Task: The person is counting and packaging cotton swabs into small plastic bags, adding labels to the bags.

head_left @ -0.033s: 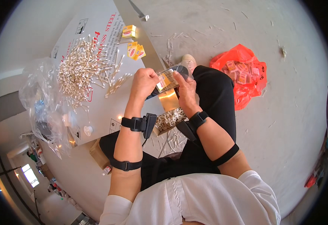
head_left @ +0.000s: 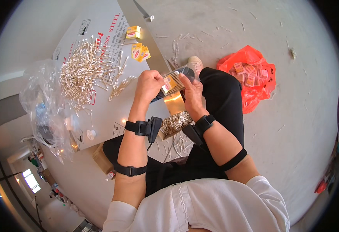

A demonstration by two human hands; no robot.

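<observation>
A clear plastic bag of cotton swabs [head_left: 174, 86] is held between my hands, over my lap. Inside it the swabs lie side by side with a yellow card [head_left: 169, 83]. My right hand [head_left: 193, 96] grips the bag's right side, thumb on top. At the bag's left edge my left hand [head_left: 149, 85] is closed, with thumb and finger pinching the plastic; its fingertips are partly hidden. Left of my left hand, a big heap of loose cotton swabs [head_left: 85, 71] covers part of the table [head_left: 109, 112]. Smaller bunches of swabs [head_left: 122, 87] lie nearer the hand.
Yellow cards [head_left: 140, 52] and a yellow stack [head_left: 133, 32] sit at the table's right edge. A crumpled clear bag [head_left: 41, 104] hangs at the left. Below my hands stands a box of swabs [head_left: 174, 123]. A red bag of small packs [head_left: 250, 94] lies on the littered floor [head_left: 293, 116].
</observation>
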